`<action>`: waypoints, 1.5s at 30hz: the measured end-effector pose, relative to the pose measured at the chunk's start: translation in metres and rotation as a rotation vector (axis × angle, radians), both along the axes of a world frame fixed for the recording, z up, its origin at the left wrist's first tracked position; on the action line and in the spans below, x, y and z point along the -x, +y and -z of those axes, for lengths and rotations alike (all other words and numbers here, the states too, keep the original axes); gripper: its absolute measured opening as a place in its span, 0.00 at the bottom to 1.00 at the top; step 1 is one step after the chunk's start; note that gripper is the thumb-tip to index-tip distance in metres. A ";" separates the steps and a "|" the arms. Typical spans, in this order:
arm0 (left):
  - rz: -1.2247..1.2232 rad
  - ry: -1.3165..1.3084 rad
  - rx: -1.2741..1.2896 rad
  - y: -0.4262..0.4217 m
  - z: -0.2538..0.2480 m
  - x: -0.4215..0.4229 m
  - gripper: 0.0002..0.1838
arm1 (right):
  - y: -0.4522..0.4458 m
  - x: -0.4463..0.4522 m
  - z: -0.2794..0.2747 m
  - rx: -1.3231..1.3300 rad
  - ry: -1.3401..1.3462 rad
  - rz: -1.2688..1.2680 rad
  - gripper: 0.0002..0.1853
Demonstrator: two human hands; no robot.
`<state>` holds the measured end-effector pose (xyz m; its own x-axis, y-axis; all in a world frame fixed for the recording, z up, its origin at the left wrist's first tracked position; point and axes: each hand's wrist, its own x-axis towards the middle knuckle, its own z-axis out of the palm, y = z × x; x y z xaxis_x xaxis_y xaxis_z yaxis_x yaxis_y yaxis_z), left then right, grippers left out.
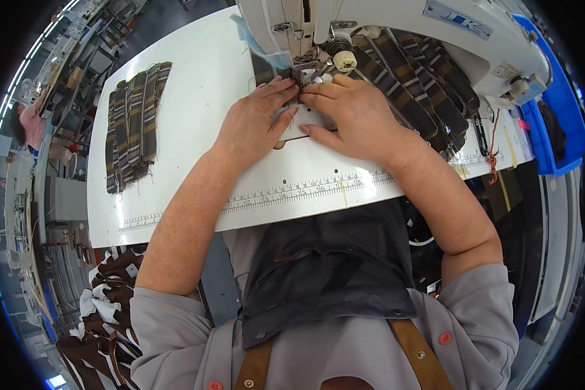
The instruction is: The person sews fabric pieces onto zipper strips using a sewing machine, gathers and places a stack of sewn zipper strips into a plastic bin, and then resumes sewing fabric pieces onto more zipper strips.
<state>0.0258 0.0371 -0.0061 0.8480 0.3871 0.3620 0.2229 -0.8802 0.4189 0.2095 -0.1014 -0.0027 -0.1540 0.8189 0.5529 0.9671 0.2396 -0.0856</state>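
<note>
1. The left hand (257, 120) and right hand (357, 117) lie palm down at the sewing machine (396, 13), fingers extended, thumbs spread apart from them, fingertips pressing dark cloth (264, 69).
2. That cloth is under and beside the machine's needle area; its visible part points away from the person, long axis running roughly near to far. Hands and machine hide the rest.
3. A light blue strip (257, 42) hangs against the machine's left side, above the cloth.
4. Right of the needle area, a striped pile (409, 78) fills the space under the machine's arm.
5. Well left of the machine, a striped stack (136, 127) lies on the white table (201, 84).
</note>
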 end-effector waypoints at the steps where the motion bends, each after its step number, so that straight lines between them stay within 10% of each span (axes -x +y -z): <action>1: 0.007 0.015 -0.008 0.003 -0.002 -0.001 0.19 | 0.000 0.000 0.000 0.005 -0.003 -0.001 0.24; 17: -0.011 0.381 -0.396 0.029 -0.034 -0.025 0.21 | -0.005 -0.007 -0.006 -0.125 -0.087 0.191 0.15; 23: -0.035 0.499 -1.030 0.063 -0.032 0.029 0.09 | -0.025 -0.033 -0.015 -0.146 -0.211 0.519 0.28; 30: -0.299 0.465 -1.180 0.077 -0.034 0.153 0.06 | -0.022 -0.033 -0.028 0.128 -0.266 0.646 0.34; 37: -0.340 0.272 -0.807 0.007 -0.034 0.154 0.26 | -0.037 -0.052 -0.042 0.114 0.047 0.513 0.20; 41: -0.102 -0.049 0.467 -0.049 -0.040 0.097 0.27 | -0.075 -0.014 -0.068 0.161 0.401 0.433 0.14; 45: -0.055 -0.238 1.203 -0.078 -0.032 0.036 0.39 | -0.098 0.025 -0.053 0.170 1.065 -0.047 0.09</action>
